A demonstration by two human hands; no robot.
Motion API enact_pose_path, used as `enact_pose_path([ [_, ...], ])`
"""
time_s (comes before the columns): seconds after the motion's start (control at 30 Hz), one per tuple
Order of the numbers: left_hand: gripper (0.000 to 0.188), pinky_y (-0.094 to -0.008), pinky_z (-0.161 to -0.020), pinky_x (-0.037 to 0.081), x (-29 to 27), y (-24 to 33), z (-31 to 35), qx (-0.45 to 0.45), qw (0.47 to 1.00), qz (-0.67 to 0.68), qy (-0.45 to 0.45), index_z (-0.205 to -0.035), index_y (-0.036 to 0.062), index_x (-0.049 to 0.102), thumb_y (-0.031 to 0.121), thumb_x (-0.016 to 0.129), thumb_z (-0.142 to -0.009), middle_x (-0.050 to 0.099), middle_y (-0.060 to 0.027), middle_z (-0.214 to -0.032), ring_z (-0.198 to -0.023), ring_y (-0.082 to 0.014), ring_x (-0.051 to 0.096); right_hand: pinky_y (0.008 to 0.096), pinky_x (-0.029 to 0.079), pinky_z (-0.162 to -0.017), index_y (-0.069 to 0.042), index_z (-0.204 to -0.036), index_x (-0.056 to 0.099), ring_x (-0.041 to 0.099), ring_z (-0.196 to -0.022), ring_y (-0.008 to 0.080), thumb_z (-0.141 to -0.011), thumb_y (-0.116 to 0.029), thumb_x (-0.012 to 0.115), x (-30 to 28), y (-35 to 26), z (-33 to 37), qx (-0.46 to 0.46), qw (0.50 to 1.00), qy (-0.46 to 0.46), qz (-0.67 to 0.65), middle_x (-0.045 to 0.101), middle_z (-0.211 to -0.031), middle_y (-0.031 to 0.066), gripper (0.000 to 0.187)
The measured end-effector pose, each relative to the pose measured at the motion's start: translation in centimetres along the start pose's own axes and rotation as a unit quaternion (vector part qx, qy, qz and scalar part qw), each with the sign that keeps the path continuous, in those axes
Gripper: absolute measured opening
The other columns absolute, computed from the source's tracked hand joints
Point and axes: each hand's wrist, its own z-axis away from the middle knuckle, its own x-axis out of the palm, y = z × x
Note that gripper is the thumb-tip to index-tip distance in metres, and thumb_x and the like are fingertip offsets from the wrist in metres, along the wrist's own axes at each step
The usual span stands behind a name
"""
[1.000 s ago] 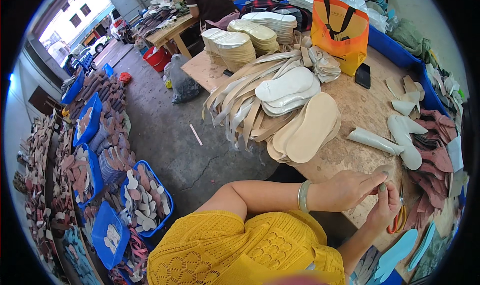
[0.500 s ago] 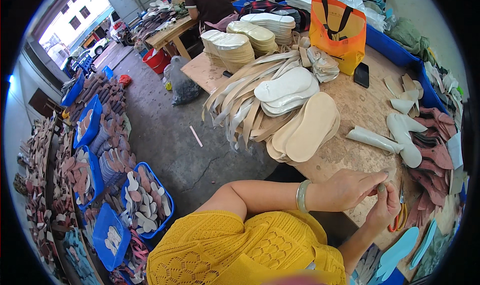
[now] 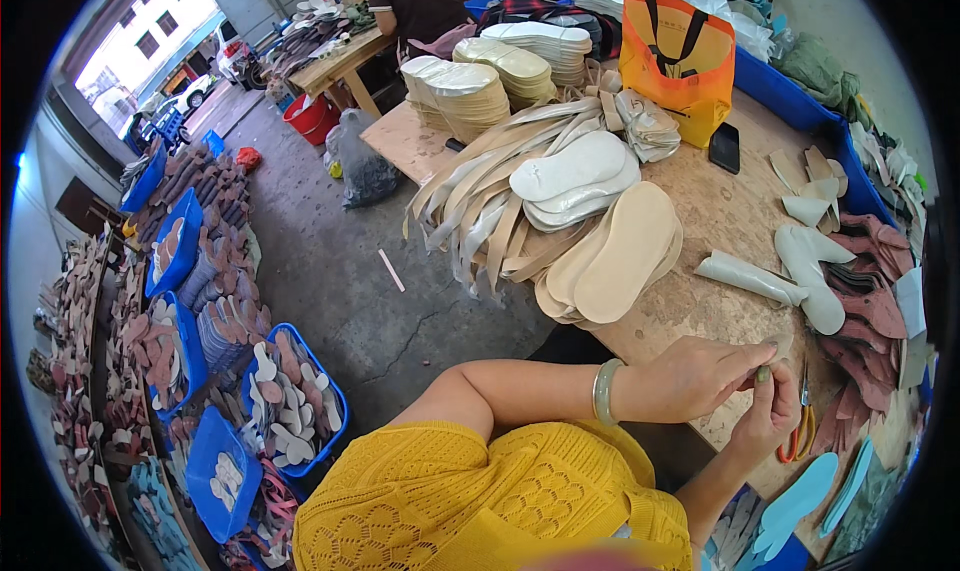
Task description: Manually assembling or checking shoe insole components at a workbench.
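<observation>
Over the table's near right edge, my left hand, with a pale green bangle at its wrist, meets my right hand fingertip to fingertip. Both are closed in a pinch. A small pale, see-through bit shows by the left fingertips, too slight to name. Beside my right hand lie orange-handled scissors. Beyond the hands are a rolled whitish sheet and white shoe-shaped pieces. Dusty-pink cut pieces are stacked to the right. Light-blue insoles lie nearest me.
Beige insoles, white insoles and a heap of long strips cover the table's left part. Behind them stand insole stacks, an orange bag and a phone. Blue bins line the floor. A person works farther back.
My hands stay together in almost the same place, with only a slight shift of the fingertips. Nothing on the table has visibly moved.
</observation>
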Motion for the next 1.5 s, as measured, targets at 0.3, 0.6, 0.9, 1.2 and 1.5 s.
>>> enact_pose_path([
  [0.3,0.034,-0.0362,-0.059,0.052,-0.2,0.0,-0.3,-0.048,0.998,0.032,0.004,-0.121,0.0024,0.055,0.005,0.062,-0.088,0.067,-0.0145,-0.083,-0.070,-0.0290,0.067,0.0198,0.043,-0.063,0.005,-0.092,0.057,0.053,-0.070,0.0093,-0.092,0.004,0.053,0.8,-0.3,-0.1,0.009,0.999,0.029,0.029,0.054,-0.083,0.0039,0.004],
  [0.6,0.017,-0.0318,-0.063,0.053,-0.5,0.5,-0.9,-0.184,0.971,0.148,-0.029,-0.111,0.0050,0.056,0.010,0.055,-0.095,0.067,-0.0126,-0.084,-0.076,-0.0255,0.070,0.0211,0.048,-0.069,0.005,-0.099,0.060,0.058,-0.077,0.0102,-0.093,0.000,0.056,0.5,-0.6,0.1,0.025,1.000,0.003,0.001,0.060,-0.092,0.0059,0.009],
  [0.9,0.025,-0.0254,-0.083,0.050,-0.1,-2.6,-2.5,-0.323,0.809,0.486,-0.064,-0.121,0.0023,0.059,0.008,0.053,-0.097,0.063,-0.0002,-0.106,-0.095,-0.0070,0.058,0.0259,0.054,-0.074,0.003,-0.120,0.058,0.064,-0.085,0.0128,-0.092,0.004,0.055,1.5,-1.1,-1.0,0.057,0.998,0.023,0.017,0.065,-0.101,0.0084,0.029],
  [1.2,0.021,-0.0212,-0.080,0.047,0.8,-3.5,-4.7,-0.331,0.831,0.446,-0.033,-0.115,0.0020,0.062,0.005,0.055,-0.095,0.065,0.0004,-0.099,-0.088,-0.0047,0.058,0.0233,0.048,-0.083,0.000,-0.118,0.058,0.059,-0.091,0.0079,-0.087,-0.002,0.064,-0.4,-0.5,-3.9,0.058,0.993,0.093,-0.052,0.061,-0.102,0.0024,0.031],
  [1.5,0.013,-0.0200,-0.076,0.047,3.3,-2.5,-5.7,-0.309,0.853,0.415,-0.070,-0.106,0.0023,0.060,0.007,0.061,-0.093,0.064,0.0003,-0.095,-0.084,-0.0043,0.057,0.0189,0.043,-0.070,-0.004,-0.099,0.057,0.053,-0.077,0.0032,-0.085,-0.005,0.069,-3.9,0.5,-2.9,0.059,0.987,0.076,-0.130,0.057,-0.084,-0.0045,0.018],
])
